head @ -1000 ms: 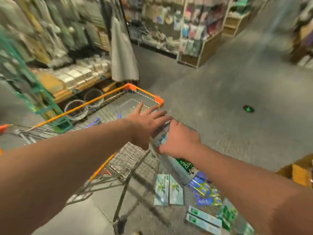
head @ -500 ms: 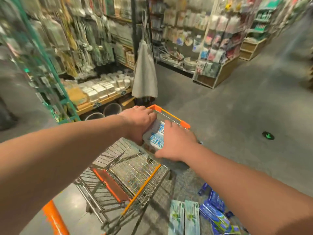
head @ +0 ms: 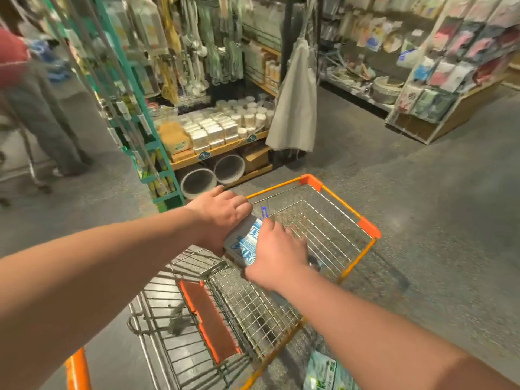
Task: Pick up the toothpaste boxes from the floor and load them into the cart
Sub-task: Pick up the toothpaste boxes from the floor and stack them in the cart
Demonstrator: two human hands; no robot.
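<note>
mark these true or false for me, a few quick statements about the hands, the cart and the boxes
1. The left hand and right hand both hold a blue-and-white toothpaste pack at the cart. True.
2. The cart's rim is green. False: it is orange.
3. A green-and-white box lies on the floor beside the cart. True.
4. The right hand hangs free with nothing in it. False: it holds the toothpaste pack together with the left hand.
5. Nobody else is in view. False: a person stands at the far left by the shelves.
</note>
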